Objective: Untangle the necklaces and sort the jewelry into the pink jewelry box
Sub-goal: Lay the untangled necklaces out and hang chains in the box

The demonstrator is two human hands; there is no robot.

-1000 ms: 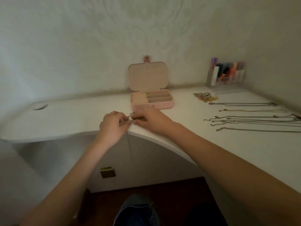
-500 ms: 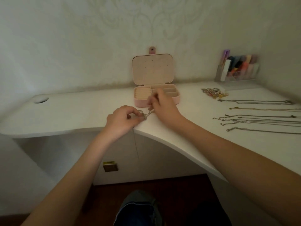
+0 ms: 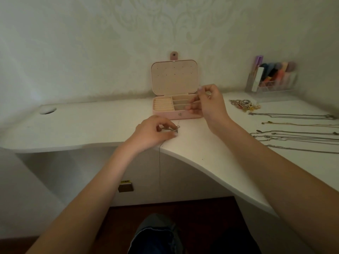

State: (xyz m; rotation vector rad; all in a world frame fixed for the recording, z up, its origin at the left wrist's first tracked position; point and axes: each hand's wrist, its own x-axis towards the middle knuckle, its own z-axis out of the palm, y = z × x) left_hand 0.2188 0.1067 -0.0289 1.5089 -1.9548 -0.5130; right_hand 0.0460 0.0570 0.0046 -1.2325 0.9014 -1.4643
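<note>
A person's left hand (image 3: 153,132) pinches a thin metal necklace chain (image 3: 160,162) against the curved front edge of a white desk (image 3: 82,129), the chain's free end hanging straight down past the edge. The right hand (image 3: 205,104), fingers curled with the fingertips drawn together, is raised over the open pink rectangular jewelry box (image 3: 176,107); what it grips is too fine to tell. The box sits near a pale patterned wall (image 3: 110,43). Straightened chains (image 3: 293,136) lie in rows on the right, beside a small heap of jewelry (image 3: 244,105) and a clear organizer (image 3: 271,77). The desk's left stretch is bare.
</note>
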